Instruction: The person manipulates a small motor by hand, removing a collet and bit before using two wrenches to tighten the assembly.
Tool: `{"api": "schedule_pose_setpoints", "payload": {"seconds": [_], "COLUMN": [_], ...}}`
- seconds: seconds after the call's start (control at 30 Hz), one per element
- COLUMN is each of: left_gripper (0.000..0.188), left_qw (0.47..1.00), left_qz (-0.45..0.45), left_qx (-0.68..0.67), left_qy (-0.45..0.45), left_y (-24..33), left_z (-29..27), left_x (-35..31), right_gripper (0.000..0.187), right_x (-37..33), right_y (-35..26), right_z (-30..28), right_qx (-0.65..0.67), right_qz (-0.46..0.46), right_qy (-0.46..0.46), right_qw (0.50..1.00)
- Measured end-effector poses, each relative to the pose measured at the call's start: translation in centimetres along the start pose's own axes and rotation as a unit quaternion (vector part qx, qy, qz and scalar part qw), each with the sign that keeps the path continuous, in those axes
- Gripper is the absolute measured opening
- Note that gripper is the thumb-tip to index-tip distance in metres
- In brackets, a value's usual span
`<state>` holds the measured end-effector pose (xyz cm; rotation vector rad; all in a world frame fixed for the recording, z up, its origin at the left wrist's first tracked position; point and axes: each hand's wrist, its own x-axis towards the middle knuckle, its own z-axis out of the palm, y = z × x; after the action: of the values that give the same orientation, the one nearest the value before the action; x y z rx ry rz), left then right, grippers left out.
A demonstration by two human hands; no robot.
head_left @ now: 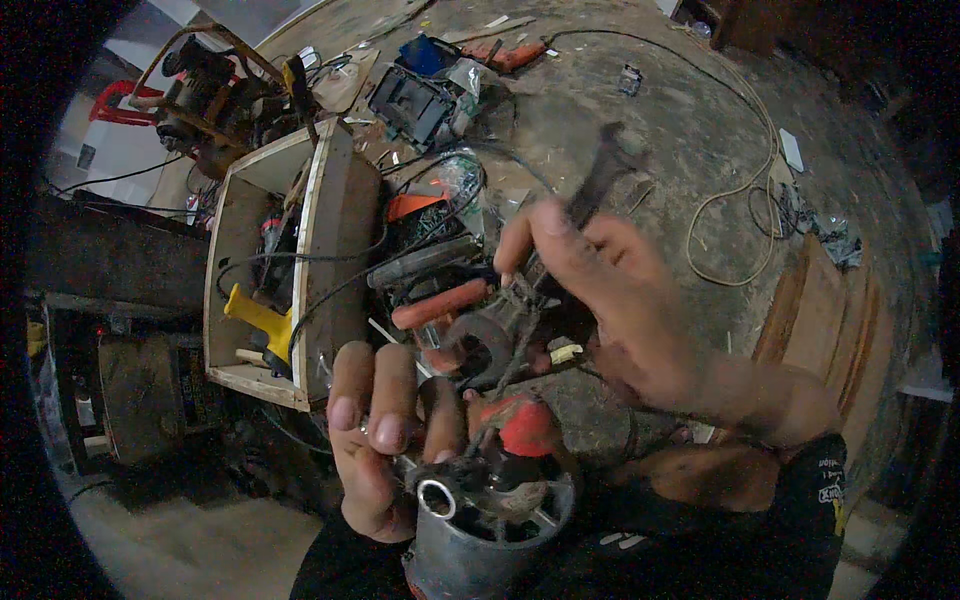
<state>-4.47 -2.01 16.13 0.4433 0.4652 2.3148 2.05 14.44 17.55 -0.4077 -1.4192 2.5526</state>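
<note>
My right hand (610, 280) is closed around a dark open-end wrench (602, 175), its jaw pointing up and away, slightly blurred. Below that hand, a twisted dark cord (520, 345) runs down to a grey, round metal motor housing (480, 550) at my lap. The housing's upper end has spokes, a shiny metal ring (437, 499) and a red part (528, 430). My left hand (375, 440) is beside the housing's left side, its fingers curled. Something small and bright glints between those fingers, too small to name.
A wooden box (340, 220) at the left holds tools, among them a yellow-handled one (262, 325). Red-handled tools (440, 303) lie beyond my hands. An open dark case (412, 105) and an orange power tool (505, 55) lie farther off. Wooden boards (825, 320) are at the right.
</note>
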Motion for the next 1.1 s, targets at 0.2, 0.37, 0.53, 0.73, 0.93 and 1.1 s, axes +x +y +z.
{"api": "schedule_pose_setpoints", "payload": {"seconds": [0.2,0.37,0.53,0.73,0.93,1.1], "left_gripper": [0.033,0.034,0.032,0.044,0.043,0.039], "left_qw": [0.996,0.981,0.991,0.986,0.952,0.938], "left_qz": [-0.046,-0.004,-0.003,0.010,0.092,0.163], "left_qx": [0.026,0.149,0.074,0.163,0.286,0.306], "left_qy": [-0.066,-0.127,-0.108,0.033,0.058,0.020], "left_y": [0.4,1.0,0.4,0.3,1.1,1.0], "left_z": [-0.5,-1.9,-1.2,0.8,0.2,1.0], "left_x": [0.4,0.0,0.5,-0.3,-0.2,-0.1], "right_gripper": [0.032,0.037,0.045,0.052,0.050,0.046], "right_x": [2.4,2.7,1.9,2.9,3.2,3.1], "right_y": [0.3,-0.7,-2.5,-1.2,1.2,2.3], "right_z": [-2.1,-1.9,-1.4,-2.5,-2.6,-2.5], "right_qx": [-0.023,-0.083,-0.106,-0.197,-0.105,-0.074], "right_qz": [-0.054,-0.180,-0.112,-0.003,0.117,0.110], "right_qy": [-0.042,-0.045,0.005,-0.041,-0.118,-0.096], "right_qw": [0.997,0.979,0.988,0.980,0.981,0.987]}}
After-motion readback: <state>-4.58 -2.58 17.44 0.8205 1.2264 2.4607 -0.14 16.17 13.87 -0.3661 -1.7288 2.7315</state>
